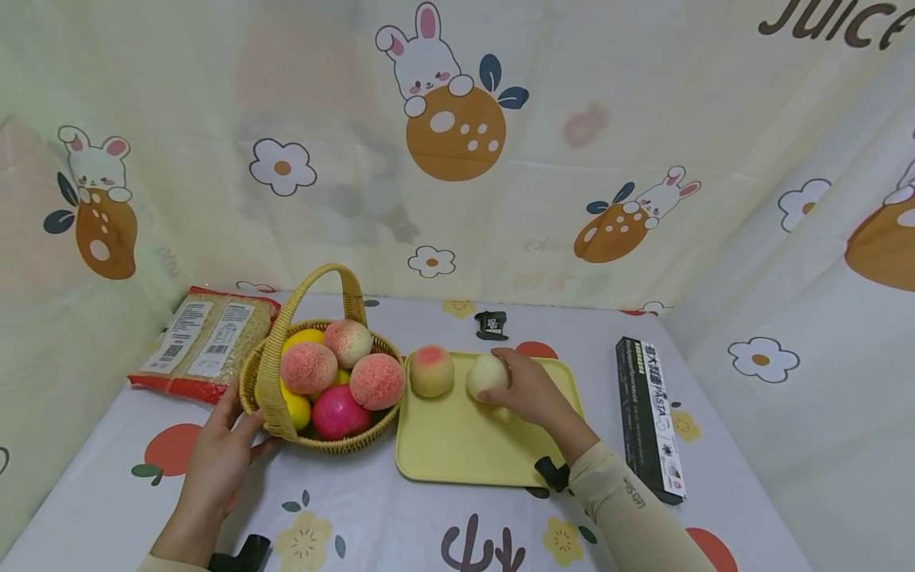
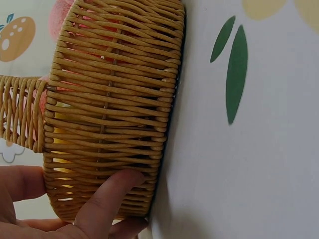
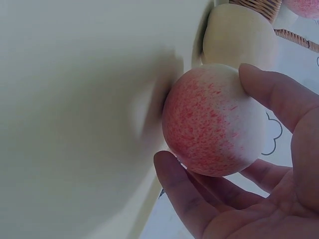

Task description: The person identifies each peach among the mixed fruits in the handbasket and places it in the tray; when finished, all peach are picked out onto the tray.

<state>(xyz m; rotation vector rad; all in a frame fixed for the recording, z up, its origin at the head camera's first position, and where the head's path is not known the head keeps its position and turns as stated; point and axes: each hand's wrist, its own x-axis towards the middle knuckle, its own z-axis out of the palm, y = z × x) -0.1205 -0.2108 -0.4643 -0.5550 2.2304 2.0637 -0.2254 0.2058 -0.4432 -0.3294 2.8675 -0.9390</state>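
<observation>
Peach (image 1: 486,378) sits pinched in the right hand (image 1: 530,388) over the tray (image 1: 465,453), while the left hand (image 1: 220,461) grips the woven basket (image 2: 112,104), likely to steady it.

Basket (image 2: 114,84) of woven, cane-like strands with a low sheen. Inside it, rough-looking matt peaches (image 1: 377,381) and a glossy magenta fruit (image 1: 341,415). Right of the basket, a matt held peach (image 3: 214,119) and a smooth, plastic-looking tray (image 1: 465,449). Left of the basket, a shiny plastic-film bag (image 1: 210,338).
</observation>
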